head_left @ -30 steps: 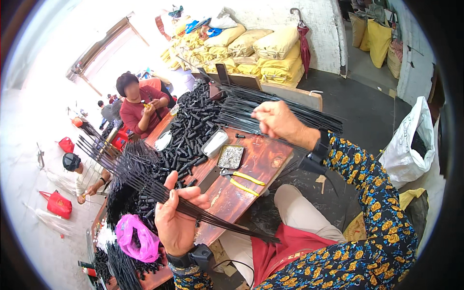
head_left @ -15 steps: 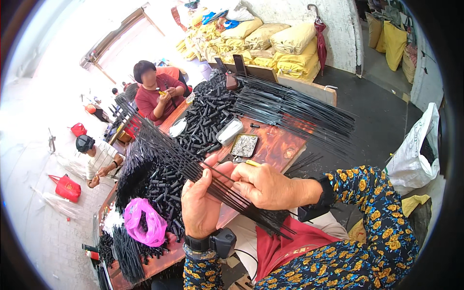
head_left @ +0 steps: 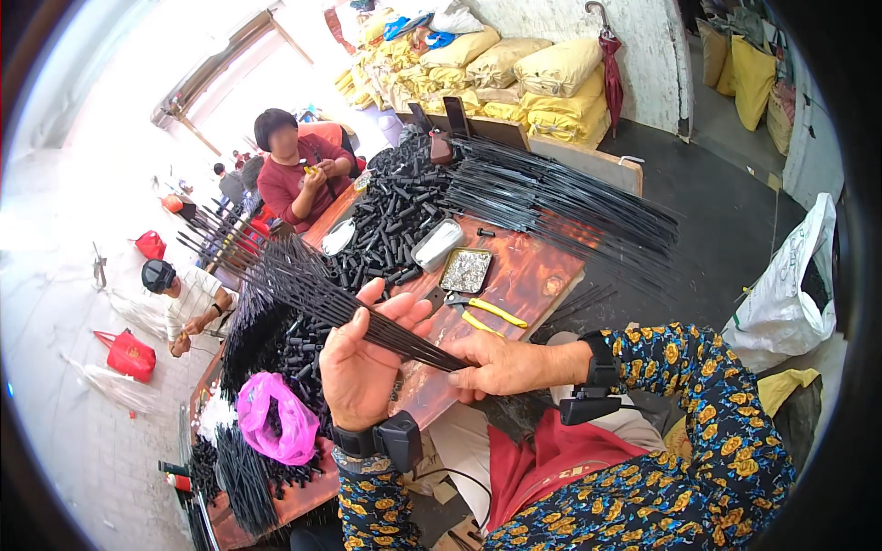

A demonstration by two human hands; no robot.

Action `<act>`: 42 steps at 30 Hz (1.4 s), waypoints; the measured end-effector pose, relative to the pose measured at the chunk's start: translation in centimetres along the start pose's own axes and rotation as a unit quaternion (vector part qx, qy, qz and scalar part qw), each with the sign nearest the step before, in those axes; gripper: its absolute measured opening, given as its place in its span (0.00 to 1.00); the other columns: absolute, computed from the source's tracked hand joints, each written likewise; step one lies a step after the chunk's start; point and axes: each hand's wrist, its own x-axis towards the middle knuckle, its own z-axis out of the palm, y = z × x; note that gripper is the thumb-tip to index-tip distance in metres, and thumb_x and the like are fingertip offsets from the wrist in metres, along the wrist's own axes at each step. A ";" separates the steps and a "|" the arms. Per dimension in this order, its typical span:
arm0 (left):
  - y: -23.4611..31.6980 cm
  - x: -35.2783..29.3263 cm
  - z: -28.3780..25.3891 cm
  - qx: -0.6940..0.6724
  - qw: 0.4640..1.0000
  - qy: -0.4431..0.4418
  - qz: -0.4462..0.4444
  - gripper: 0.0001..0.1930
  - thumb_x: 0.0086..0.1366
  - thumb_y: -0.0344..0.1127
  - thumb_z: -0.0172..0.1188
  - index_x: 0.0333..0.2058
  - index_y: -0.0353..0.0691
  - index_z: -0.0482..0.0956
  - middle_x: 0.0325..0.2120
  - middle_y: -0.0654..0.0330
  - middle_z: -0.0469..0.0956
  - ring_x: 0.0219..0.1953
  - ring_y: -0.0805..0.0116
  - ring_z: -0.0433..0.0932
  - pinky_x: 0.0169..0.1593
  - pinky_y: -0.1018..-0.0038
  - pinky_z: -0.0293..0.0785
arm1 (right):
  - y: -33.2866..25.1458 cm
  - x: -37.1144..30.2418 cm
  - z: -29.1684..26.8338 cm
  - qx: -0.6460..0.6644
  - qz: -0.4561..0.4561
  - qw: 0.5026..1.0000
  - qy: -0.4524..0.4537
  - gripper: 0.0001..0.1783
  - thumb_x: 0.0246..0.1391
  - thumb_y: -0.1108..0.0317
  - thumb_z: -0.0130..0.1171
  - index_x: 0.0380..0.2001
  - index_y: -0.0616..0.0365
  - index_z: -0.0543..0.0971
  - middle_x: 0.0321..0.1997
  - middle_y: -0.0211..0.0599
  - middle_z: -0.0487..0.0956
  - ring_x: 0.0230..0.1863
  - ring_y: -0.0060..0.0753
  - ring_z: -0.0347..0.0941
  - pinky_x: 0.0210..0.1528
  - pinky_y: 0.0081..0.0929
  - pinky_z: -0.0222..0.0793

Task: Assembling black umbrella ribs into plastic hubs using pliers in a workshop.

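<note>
A bundle of long thin black rods (head_left: 303, 289) slants from the upper left down across my left palm. My left hand (head_left: 360, 372) is palm up with its fingers stretched apart, and the rods rest against it between thumb and fingers. At the bundle's lower end, my right hand (head_left: 503, 365) is closed around the rods. Just beyond that hand, yellow-handled pliers (head_left: 497, 312) lie on the reddish wooden table (head_left: 528, 275). Beside them are a small square tray of tiny silvery pieces (head_left: 466, 270) and a whitish oblong box (head_left: 437, 244).
Short black cylindrical parts (head_left: 390, 211) heap across the table, with more black rods (head_left: 560, 197) at the back right. A pink plastic bag (head_left: 276, 418) sits at the left. A person in red (head_left: 303, 174) works across the table. A white sack (head_left: 781, 285) stands at the right.
My right hand has moved down and closed around the rods' lower end. My left hand has shifted left and slightly down. The pliers, partly hidden before, now show more fully.
</note>
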 end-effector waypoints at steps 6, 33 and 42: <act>0.4 0.6 -0.1 0.082 0.997 -0.004 -0.011 0.18 0.71 0.34 0.49 0.56 0.32 0.66 0.46 0.41 0.77 0.51 0.44 0.77 0.55 0.51 0.75 | -1.4 -1.0 0.2 0.169 0.024 0.985 -0.038 0.13 0.66 0.63 0.49 0.43 0.61 0.74 0.28 0.34 0.79 0.29 0.24 0.79 0.31 0.21 0.75; -10.3 -4.2 -7.8 0.182 0.972 0.021 -0.148 0.16 0.66 0.25 0.53 0.52 0.28 0.73 0.46 0.48 0.80 0.51 0.60 0.77 0.60 0.65 0.67 | 15.3 -2.4 3.9 -0.170 0.039 0.984 0.045 0.13 0.50 0.71 0.59 0.39 0.65 0.77 0.26 0.62 0.76 0.34 0.65 0.75 0.34 0.49 0.70; -11.7 -8.1 -7.3 0.233 0.934 0.272 0.006 0.16 0.64 0.22 0.56 0.50 0.28 0.74 0.45 0.52 0.79 0.46 0.63 0.79 0.55 0.68 0.74 | 19.0 -1.3 2.9 -0.230 -0.019 0.966 0.112 0.10 0.48 0.68 0.59 0.32 0.63 0.77 0.26 0.57 0.78 0.33 0.63 0.75 0.36 0.51 0.71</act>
